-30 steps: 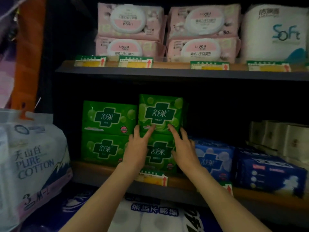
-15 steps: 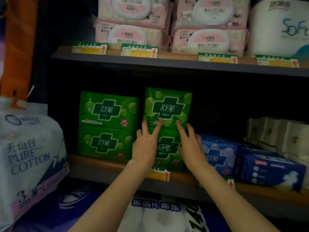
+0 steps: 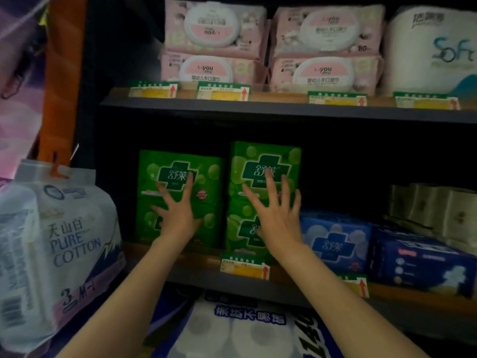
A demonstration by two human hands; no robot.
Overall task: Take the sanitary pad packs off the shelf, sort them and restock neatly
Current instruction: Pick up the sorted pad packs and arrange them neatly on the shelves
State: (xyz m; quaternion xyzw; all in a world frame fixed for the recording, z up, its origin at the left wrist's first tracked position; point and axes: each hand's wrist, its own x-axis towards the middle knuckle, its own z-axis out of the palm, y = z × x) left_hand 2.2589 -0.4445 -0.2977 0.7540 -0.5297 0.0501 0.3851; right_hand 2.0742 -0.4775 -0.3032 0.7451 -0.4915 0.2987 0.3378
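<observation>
Both hands are up on the middle shelf with fingers straight and spread wide, gripping nothing. The left hand lies flat across the left green stack, fingertips on the upper left green pack, palm over the seam with the lower left green pack beneath. The right hand is splayed over the right stack, fingers reaching onto the upper right green pack, heel of the palm over the lower right green pack. The two green stacks stand side by side toward the shelf's left end, close to its front edge, the right one sitting a touch higher. Just beside them to the right lies a light blue pack, then a dark blue pack toward the right end. A yellow price tag hangs on the front edge below the right stack. Up on the upper shelf sit pink wipe packs. At far left, a white cotton bag.
</observation>
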